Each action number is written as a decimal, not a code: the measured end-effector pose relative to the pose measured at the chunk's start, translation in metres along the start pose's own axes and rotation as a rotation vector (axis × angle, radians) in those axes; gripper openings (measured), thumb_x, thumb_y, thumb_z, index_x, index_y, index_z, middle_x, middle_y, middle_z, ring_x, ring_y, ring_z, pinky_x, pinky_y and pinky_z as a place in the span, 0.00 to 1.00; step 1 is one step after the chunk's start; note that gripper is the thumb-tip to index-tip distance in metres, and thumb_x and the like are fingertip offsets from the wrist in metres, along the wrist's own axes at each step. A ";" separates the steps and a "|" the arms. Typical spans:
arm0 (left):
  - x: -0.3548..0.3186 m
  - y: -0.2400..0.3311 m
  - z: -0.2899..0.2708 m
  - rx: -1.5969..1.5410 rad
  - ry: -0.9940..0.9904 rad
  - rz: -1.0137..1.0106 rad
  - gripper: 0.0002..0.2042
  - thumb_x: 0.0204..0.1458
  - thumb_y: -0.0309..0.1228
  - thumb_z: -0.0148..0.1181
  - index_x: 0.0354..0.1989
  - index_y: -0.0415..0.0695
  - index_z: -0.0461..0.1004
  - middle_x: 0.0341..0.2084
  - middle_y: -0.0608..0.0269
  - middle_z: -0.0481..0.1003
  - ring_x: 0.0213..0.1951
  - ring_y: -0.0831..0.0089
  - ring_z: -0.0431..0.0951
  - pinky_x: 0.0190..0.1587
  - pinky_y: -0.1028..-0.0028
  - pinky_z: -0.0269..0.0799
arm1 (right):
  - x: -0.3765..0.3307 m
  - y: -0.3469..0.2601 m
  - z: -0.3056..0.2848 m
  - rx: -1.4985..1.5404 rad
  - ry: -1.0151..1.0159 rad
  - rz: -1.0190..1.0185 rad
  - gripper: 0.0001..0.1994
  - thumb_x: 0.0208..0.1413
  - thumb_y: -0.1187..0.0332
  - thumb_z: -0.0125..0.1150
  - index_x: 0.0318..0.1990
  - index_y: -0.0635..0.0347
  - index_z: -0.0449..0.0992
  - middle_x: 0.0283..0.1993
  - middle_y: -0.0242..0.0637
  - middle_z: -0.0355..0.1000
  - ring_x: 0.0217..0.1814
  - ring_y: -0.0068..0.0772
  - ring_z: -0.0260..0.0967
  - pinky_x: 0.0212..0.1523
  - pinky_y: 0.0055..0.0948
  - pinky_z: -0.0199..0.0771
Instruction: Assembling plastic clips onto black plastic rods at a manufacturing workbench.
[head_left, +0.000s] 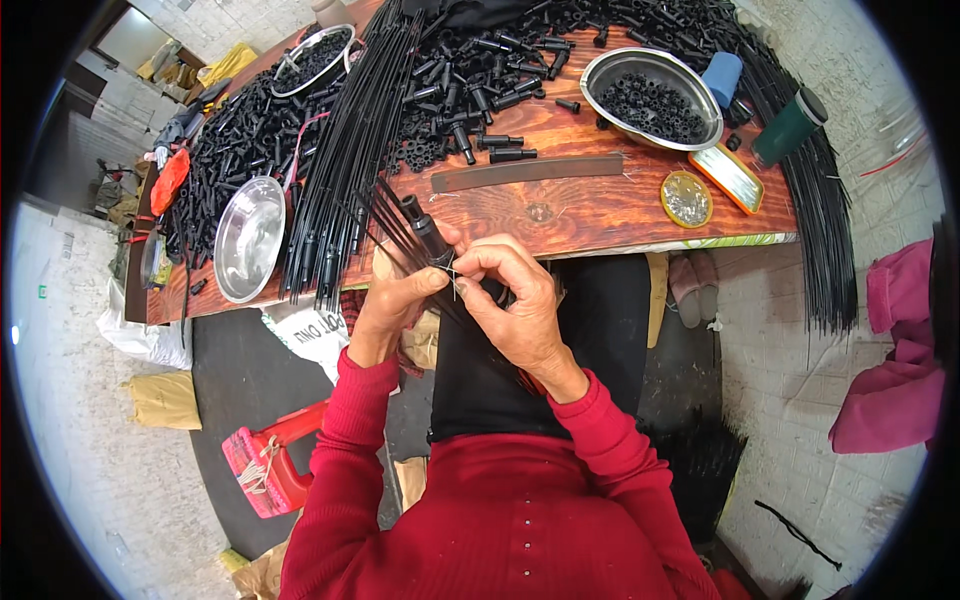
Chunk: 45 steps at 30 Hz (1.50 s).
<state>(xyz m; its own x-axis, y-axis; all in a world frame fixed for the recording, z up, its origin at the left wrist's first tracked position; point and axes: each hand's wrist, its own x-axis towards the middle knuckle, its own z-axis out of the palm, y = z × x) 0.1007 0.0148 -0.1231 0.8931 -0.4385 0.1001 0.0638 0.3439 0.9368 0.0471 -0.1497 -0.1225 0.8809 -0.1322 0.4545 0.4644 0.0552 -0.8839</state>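
My left hand (385, 305) is closed around a black tubular fitting (426, 230), held tilted near the table's front edge. Thin black rods (388, 222) run beside and past it through the same grip. Close against it, my right hand (522, 300) pinches a thin, light-coloured wire (454, 280) between thumb and forefinger, at the fitting's lower end. The fingers partly hide where wire and fitting meet. Left of my hands, a thick bundle of long black rods (350, 130) lies across the table, some with fittings on their near ends.
The wooden table (540, 215) holds a flat dark strip (530, 174), loose black fittings (505, 97), a metal bowl of small black rings (650, 105), a yellow dish of metal bits (686, 198), a green bottle (790, 128) and a clear bowl (250, 240). More rods (825, 240) overhang the right edge.
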 end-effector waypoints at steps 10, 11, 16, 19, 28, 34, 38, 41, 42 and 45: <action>0.003 0.007 0.012 0.062 0.065 -0.039 0.23 0.48 0.25 0.70 0.53 0.35 0.71 0.43 0.54 0.78 0.45 0.68 0.78 0.51 0.69 0.75 | 0.004 0.002 -0.010 -0.111 0.014 0.000 0.11 0.49 0.85 0.62 0.41 0.66 0.76 0.41 0.37 0.72 0.38 0.23 0.73 0.41 0.22 0.74; 0.004 0.006 0.014 0.066 0.068 -0.032 0.22 0.49 0.24 0.69 0.54 0.35 0.71 0.43 0.54 0.78 0.45 0.69 0.79 0.51 0.69 0.75 | 0.003 0.002 -0.011 -0.104 0.017 -0.004 0.12 0.49 0.85 0.62 0.42 0.66 0.77 0.41 0.37 0.72 0.39 0.23 0.74 0.41 0.23 0.75; 0.008 0.004 0.014 0.111 0.086 -0.061 0.20 0.50 0.24 0.68 0.51 0.36 0.72 0.42 0.57 0.79 0.43 0.72 0.79 0.51 0.72 0.75 | -0.001 0.001 -0.017 -0.214 0.011 -0.057 0.15 0.51 0.85 0.61 0.47 0.66 0.77 0.43 0.38 0.73 0.40 0.24 0.74 0.42 0.24 0.75; 0.008 0.003 0.015 0.153 0.056 -0.019 0.19 0.50 0.25 0.68 0.51 0.36 0.73 0.42 0.59 0.78 0.44 0.73 0.79 0.51 0.72 0.74 | -0.004 -0.001 -0.017 -0.232 0.023 -0.041 0.15 0.53 0.85 0.58 0.48 0.66 0.77 0.44 0.38 0.74 0.41 0.25 0.75 0.44 0.23 0.75; -0.004 0.008 0.023 0.196 0.084 -0.002 0.20 0.50 0.26 0.69 0.51 0.37 0.73 0.40 0.62 0.78 0.42 0.75 0.78 0.48 0.74 0.74 | -0.012 -0.019 -0.013 -0.192 0.096 -0.020 0.14 0.53 0.85 0.56 0.46 0.65 0.78 0.40 0.41 0.76 0.40 0.33 0.78 0.40 0.27 0.77; -0.021 0.014 0.031 0.205 0.104 0.032 0.20 0.50 0.27 0.69 0.51 0.37 0.73 0.38 0.63 0.78 0.41 0.76 0.78 0.47 0.74 0.74 | -0.019 -0.037 -0.014 -0.171 0.059 -0.014 0.13 0.51 0.84 0.60 0.44 0.64 0.79 0.40 0.41 0.76 0.39 0.33 0.78 0.38 0.29 0.78; -0.032 0.024 0.040 0.186 0.088 0.059 0.20 0.50 0.26 0.69 0.51 0.37 0.72 0.38 0.62 0.78 0.41 0.75 0.78 0.48 0.73 0.74 | -0.027 -0.051 -0.012 -0.275 0.036 -0.109 0.13 0.50 0.84 0.60 0.43 0.63 0.80 0.40 0.40 0.76 0.39 0.34 0.78 0.38 0.29 0.78; -0.037 0.025 0.035 0.126 0.026 0.061 0.20 0.50 0.26 0.69 0.51 0.36 0.71 0.39 0.60 0.78 0.42 0.73 0.78 0.49 0.72 0.73 | -0.034 -0.058 -0.013 -0.292 -0.014 -0.117 0.11 0.53 0.85 0.57 0.44 0.66 0.78 0.43 0.40 0.75 0.44 0.29 0.77 0.43 0.24 0.77; -0.038 0.024 0.032 0.105 -0.023 0.066 0.20 0.50 0.25 0.68 0.51 0.36 0.71 0.39 0.59 0.78 0.43 0.72 0.78 0.50 0.71 0.73 | -0.036 -0.057 -0.015 -0.233 -0.032 -0.081 0.11 0.54 0.84 0.57 0.45 0.66 0.78 0.44 0.39 0.75 0.44 0.28 0.77 0.44 0.24 0.77; -0.042 0.022 0.029 0.050 -0.046 0.058 0.22 0.48 0.29 0.71 0.50 0.37 0.71 0.39 0.55 0.77 0.42 0.68 0.78 0.50 0.69 0.73 | -0.047 -0.052 -0.012 -0.042 -0.016 0.035 0.11 0.56 0.83 0.57 0.46 0.66 0.76 0.45 0.37 0.75 0.46 0.27 0.77 0.46 0.24 0.77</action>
<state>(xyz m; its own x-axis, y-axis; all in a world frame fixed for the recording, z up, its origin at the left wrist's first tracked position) 0.0521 0.0168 -0.0967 0.8734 -0.4566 0.1691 -0.0112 0.3284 0.9445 -0.0197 -0.1581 -0.0999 0.8982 -0.1151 0.4243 0.4289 0.0178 -0.9032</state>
